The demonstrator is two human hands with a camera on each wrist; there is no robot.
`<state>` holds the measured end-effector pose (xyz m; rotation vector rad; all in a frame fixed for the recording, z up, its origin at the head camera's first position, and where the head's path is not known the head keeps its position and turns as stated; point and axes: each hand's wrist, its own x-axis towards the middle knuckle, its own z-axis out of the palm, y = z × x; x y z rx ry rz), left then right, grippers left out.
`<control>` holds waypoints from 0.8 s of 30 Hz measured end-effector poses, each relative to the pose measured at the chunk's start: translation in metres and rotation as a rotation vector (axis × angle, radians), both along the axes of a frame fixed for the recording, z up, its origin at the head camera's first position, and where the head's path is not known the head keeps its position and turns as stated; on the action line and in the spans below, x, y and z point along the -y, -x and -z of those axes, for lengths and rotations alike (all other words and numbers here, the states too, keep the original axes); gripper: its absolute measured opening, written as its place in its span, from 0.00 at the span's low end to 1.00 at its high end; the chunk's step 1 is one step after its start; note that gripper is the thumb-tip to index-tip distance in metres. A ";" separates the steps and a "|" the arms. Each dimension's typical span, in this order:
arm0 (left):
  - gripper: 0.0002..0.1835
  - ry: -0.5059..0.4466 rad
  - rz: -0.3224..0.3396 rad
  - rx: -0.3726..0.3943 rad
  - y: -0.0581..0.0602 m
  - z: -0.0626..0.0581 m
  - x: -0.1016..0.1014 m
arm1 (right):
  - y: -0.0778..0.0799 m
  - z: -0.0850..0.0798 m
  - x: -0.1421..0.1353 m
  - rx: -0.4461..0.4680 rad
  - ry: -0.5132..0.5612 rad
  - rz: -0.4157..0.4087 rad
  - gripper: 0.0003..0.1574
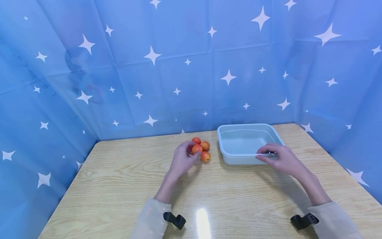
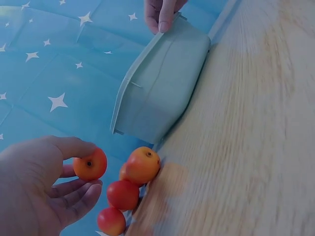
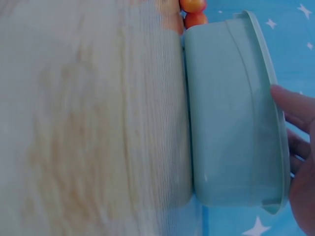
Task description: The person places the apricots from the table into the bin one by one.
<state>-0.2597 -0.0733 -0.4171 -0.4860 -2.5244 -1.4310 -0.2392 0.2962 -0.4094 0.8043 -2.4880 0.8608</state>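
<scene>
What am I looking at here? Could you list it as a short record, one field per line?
Left hand: holds a red-orange fruit
Right hand: grips the light blue basin at its near rim
Other fruits: clustered left of the basin
Basin position: upright on the table
Table surface: light wood grain
Backdrop: blue with white stars

A studio-like booth: creased blue cloth with white four-pointed stars [image 1: 179,74] hangs along the pale wood-grained bench's [image 1: 113,186] far, left and right edges.
</scene>
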 end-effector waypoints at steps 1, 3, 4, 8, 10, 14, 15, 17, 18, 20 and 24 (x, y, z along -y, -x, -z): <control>0.17 -0.004 0.000 0.001 0.000 -0.001 -0.001 | 0.000 0.000 0.000 0.004 0.000 0.001 0.10; 0.18 -0.021 0.007 -0.002 0.000 -0.001 -0.002 | 0.001 0.000 -0.001 0.009 -0.001 0.001 0.11; 0.18 -0.030 0.011 -0.004 0.001 -0.002 -0.003 | 0.001 0.001 -0.001 0.012 -0.001 0.003 0.11; 0.19 -0.070 0.020 -0.007 0.000 -0.005 -0.009 | 0.002 0.001 -0.002 0.019 -0.005 0.004 0.10; 0.19 -0.082 0.017 -0.003 0.000 -0.007 -0.012 | 0.002 0.001 -0.002 0.022 -0.006 0.006 0.10; 0.17 -0.089 0.007 -0.001 0.000 -0.009 -0.018 | 0.001 0.001 -0.003 0.027 -0.007 0.013 0.10; 0.17 -0.086 0.005 -0.003 0.000 -0.009 -0.019 | 0.001 0.001 -0.003 0.028 -0.007 0.014 0.10; 0.17 -0.088 0.005 -0.011 0.000 -0.010 -0.021 | 0.001 0.001 -0.002 0.031 -0.009 0.014 0.10; 0.17 -0.088 0.006 -0.016 -0.001 -0.011 -0.022 | 0.001 0.001 -0.002 0.032 -0.009 0.015 0.10; 0.18 -0.092 0.011 -0.024 -0.001 -0.011 -0.025 | 0.001 0.000 -0.002 0.035 -0.009 0.016 0.10; 0.19 -0.103 0.020 -0.045 -0.001 -0.013 -0.030 | 0.000 -0.001 -0.001 0.034 -0.007 0.017 0.10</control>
